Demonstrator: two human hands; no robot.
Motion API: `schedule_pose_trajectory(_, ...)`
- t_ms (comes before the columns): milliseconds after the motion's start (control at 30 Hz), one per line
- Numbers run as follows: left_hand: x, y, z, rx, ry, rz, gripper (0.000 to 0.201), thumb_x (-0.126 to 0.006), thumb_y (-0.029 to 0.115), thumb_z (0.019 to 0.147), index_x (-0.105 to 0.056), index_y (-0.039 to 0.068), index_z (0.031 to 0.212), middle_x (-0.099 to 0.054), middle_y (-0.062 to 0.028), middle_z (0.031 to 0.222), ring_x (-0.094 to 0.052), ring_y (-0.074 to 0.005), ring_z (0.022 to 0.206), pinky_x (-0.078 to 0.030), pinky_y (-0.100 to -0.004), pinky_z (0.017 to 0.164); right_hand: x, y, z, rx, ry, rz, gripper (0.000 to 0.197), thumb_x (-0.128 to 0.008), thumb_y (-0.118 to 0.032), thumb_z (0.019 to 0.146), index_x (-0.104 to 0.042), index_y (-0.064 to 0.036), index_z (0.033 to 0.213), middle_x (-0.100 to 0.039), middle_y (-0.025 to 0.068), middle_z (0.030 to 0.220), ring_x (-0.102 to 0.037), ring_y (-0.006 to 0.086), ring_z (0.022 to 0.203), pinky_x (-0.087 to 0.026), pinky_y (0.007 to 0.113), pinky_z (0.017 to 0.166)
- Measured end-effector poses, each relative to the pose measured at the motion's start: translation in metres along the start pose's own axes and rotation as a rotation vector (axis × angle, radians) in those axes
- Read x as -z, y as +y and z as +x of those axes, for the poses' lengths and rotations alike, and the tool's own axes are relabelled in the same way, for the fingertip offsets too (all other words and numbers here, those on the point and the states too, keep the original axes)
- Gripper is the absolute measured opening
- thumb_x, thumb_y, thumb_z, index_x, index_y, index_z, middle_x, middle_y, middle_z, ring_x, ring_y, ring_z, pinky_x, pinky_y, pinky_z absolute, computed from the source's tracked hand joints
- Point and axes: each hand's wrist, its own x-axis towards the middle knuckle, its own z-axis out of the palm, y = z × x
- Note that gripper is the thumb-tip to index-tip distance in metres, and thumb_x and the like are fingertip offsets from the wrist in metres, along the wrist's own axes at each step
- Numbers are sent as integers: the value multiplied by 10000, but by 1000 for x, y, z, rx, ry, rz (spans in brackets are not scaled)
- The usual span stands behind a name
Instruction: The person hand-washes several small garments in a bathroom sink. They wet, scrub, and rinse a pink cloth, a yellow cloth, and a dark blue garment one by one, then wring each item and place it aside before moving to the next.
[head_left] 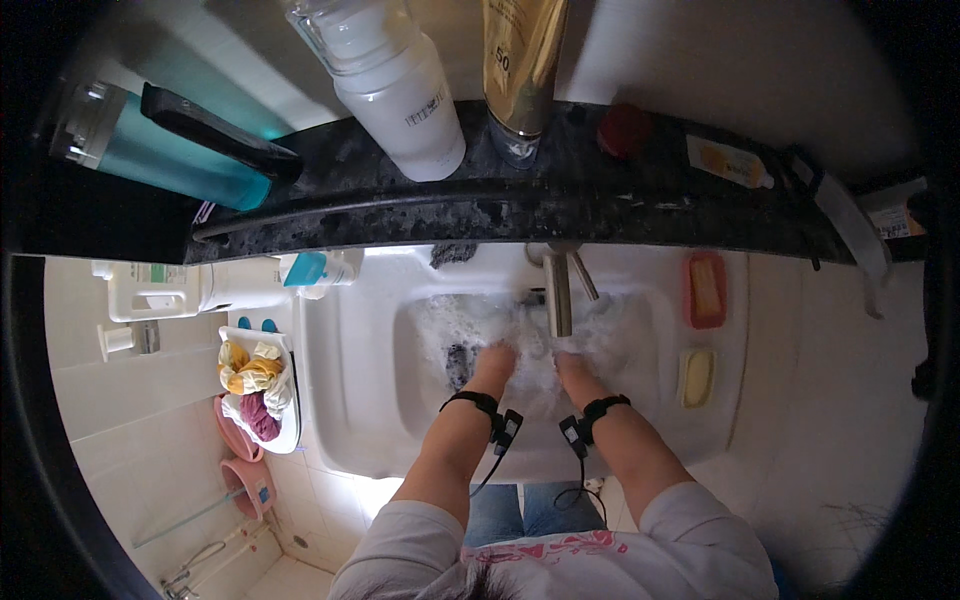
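Observation:
Both of my hands reach down into a white sink (345, 380) filled with foamy water. My left hand (496, 356) is in the suds left of the metal faucet (559, 300), next to a dark wet cloth (460, 366). Just below the faucet's end is my right hand (568, 365), a little apart from the left. Foam and water hide the fingers of both, so what they hold, if anything, does not show. White suds (470, 318) spread over the basin's far part.
A dark shelf (560, 215) crosses above the sink, bearing a white bottle (410, 115), a gold tube (520, 70) and a teal bottle (165, 150). On the right rim sit a red soap dish (705, 318) and a yellow soap bar (698, 378). Bundled clothes (255, 375) lie left.

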Motion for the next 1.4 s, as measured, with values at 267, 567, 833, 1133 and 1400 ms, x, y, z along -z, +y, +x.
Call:
schedule_pose_trajectory(267, 17, -15, 26, -37, 40, -182, 492, -627, 225, 766, -530, 103, 1232, -527, -115, 1221, -451, -338, 1167, -432, -450, 901, 28, -22, 16, 9, -68, 45, 339, -472, -291, 914, -611, 18, 903, -608, 158, 811, -598, 263, 735, -462, 392, 685)
schedule_pose_trajectory(567, 36, -20, -62, -156, 590, -602, 650, -726, 238, 628, -522, 120, 1234, -608, -123, 1022, -493, -353, 1059, -396, -460, 881, 17, -13, -22, 636, 438, 155, 270, -646, -309, 822, -597, -44, 807, -579, 118, 821, -537, 302, 856, -405, 455, 778)
schedule_pose_trajectory(833, 17, 6, -140, -137, 495, -178, 932, -728, 503, 642, -248, 340, 1425, -423, -151, 1301, -355, -379, 1199, -329, -595, 879, 7, 7, -83, 671, 730, -9, 296, -766, -284, 688, -548, -98, 760, -490, 103, 1046, -421, 321, 1065, -301, 531, 911)
schedule_pose_trajectory(1133, 7, 11, -69, 65, 349, -396, 720, -709, 373, 722, -377, 304, 1357, -92, -185, 1496, -281, -452, 1297, -354, -578, 953, 3, -18, -22, 144, 185, -377, 831, -647, -598, 729, -358, -187, 1392, 51, 168, 1503, -178, 489, 1305, -342, 628, 938)
schedule_pose_trajectory(1400, 27, 7, 16, 61, 158, -477, 516, -621, 230, 773, -489, 62, 1243, -518, -199, 1234, -482, -356, 1156, -435, -437, 913, -33, 3, 47, -6, -34, -37, 545, -601, -362, 817, -453, -59, 1245, -364, 203, 1253, -434, 385, 1101, -428, 495, 858)
